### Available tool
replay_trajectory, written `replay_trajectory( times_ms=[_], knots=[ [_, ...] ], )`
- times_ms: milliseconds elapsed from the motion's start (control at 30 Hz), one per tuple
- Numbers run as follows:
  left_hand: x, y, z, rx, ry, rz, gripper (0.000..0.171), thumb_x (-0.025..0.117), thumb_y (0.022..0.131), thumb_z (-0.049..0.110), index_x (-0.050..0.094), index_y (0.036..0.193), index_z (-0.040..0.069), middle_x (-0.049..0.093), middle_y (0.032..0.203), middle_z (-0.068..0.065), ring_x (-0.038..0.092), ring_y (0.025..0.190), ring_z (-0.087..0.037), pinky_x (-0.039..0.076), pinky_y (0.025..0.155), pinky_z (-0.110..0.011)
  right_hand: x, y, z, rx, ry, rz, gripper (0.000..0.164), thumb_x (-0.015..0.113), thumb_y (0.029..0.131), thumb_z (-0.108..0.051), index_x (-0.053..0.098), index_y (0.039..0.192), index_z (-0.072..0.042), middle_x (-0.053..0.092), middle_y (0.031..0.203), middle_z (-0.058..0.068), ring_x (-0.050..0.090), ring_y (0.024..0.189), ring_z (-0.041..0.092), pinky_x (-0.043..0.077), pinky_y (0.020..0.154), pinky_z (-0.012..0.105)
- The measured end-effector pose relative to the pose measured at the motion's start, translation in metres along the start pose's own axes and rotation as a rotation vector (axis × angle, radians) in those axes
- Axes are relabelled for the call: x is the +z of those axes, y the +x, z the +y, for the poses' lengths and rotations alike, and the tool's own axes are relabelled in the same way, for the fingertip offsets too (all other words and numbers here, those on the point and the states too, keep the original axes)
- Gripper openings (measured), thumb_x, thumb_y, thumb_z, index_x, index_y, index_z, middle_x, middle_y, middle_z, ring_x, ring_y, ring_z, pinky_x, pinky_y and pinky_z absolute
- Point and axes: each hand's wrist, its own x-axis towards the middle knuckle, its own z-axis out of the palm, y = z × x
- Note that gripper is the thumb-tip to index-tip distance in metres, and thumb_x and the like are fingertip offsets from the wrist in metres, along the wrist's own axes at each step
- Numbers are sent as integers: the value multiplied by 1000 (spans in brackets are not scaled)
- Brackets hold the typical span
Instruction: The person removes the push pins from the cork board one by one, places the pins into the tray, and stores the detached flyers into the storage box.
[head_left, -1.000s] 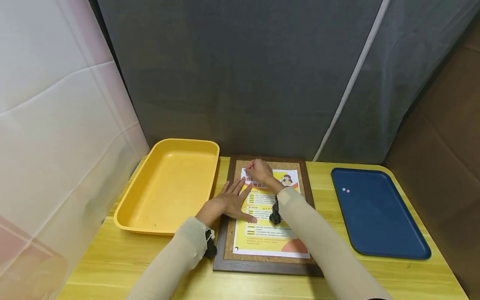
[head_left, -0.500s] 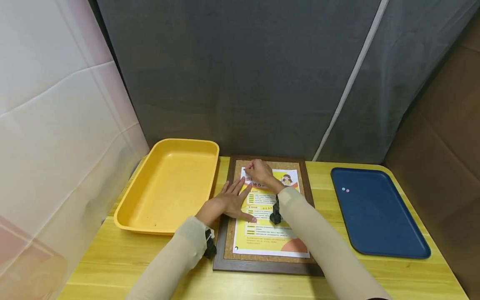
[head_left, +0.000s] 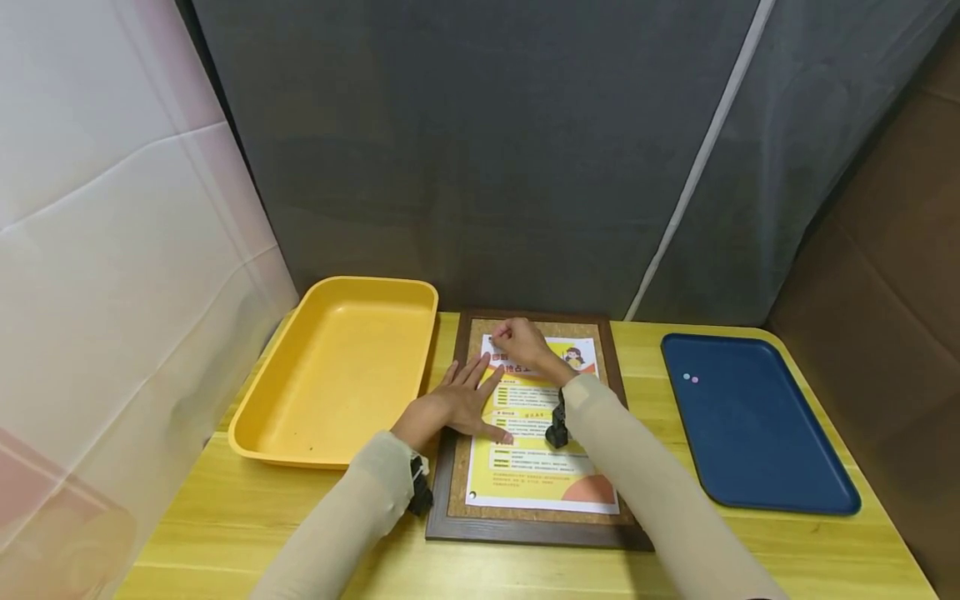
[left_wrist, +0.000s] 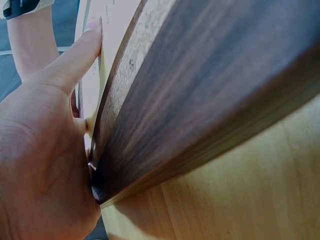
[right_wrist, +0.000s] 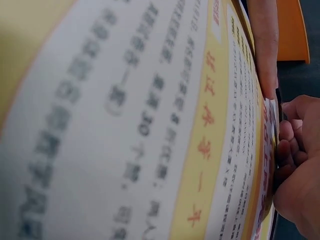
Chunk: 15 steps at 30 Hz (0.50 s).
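A yellow and white poster [head_left: 546,483] lies on a cork board [head_left: 543,515] with a dark wooden frame [head_left: 536,532]. My left hand [head_left: 468,406] is spread flat over the poster's left edge, its thumb reaching inward; the left wrist view has its palm beside the frame. At the poster's top left corner my right hand [head_left: 522,343] is curled, fingertips pinching what looks like a small thumbtack, mostly hidden behind the fingers. In the right wrist view those curled fingers [right_wrist: 290,145] sit close to the poster. Another small round tack [head_left: 472,495] marks the lower left corner.
To the left stands a deep yellow tray [head_left: 258,454], its right wall near the frame. A flat dark blue tray [head_left: 765,433] lies on the right, bearing one pale blue and one pink dot [head_left: 695,380]. Behind the wooden table [head_left: 480,575] hangs a grey curtain [head_left: 480,158].
My right wrist and forearm have shifted slightly to the right, while the right fingertips stay at the top left corner. The left hand keeps its place on the poster.
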Motion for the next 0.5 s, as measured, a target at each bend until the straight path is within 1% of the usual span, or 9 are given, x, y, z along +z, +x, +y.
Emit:
replay_trajectory(
  times_ms=[133, 233, 333, 433, 500],
  knots=[
    [-9, -11, 6, 0, 17, 0, 126, 61, 84, 88, 1, 173, 21, -18, 177, -9, -14, 164, -27, -7, 131, -53, -1, -1, 1, -8, 41, 0, 13, 68, 102, -14, 75, 100, -3, 71, 89, 7, 58, 74, 12, 48, 71, 25],
    [-13, -16, 8, -8, 30, -1, 125, 61, 85, 86, 2, 173, 21, -16, 178, -9, -12, 164, -28, -6, 131, -53, -2, -3, 2, -17, 66, -22, 14, 67, 103, -14, 75, 102, -2, 71, 91, 7, 59, 76, 12, 48, 71, 24],
    [-9, -12, 3, -7, 19, 2, 127, 61, 83, 88, 0, 172, 21, -18, 177, -10, -15, 164, -29, -8, 131, -54, -4, -5, 1, -27, 88, -47, 14, 67, 103, -13, 74, 103, -2, 71, 92, 7, 59, 76, 12, 49, 71, 24],
    [-2, -4, -4, 3, 6, 9, 131, 60, 81, 91, -2, 172, 21, -20, 177, -10, -16, 163, -29, -8, 130, -56, -8, -7, 0, -39, 107, -69, 14, 66, 102, -12, 74, 103, -1, 71, 90, 7, 59, 75, 11, 49, 70, 24],
    [1, 0, -8, 10, -2, 23, 131, 60, 80, 92, -2, 172, 21, -20, 177, -10, -16, 163, -30, -8, 130, -57, -10, -8, -1, -45, 118, -76, 14, 66, 102, -11, 74, 103, 0, 70, 89, 7, 58, 74, 11, 49, 68, 24]
  ],
)
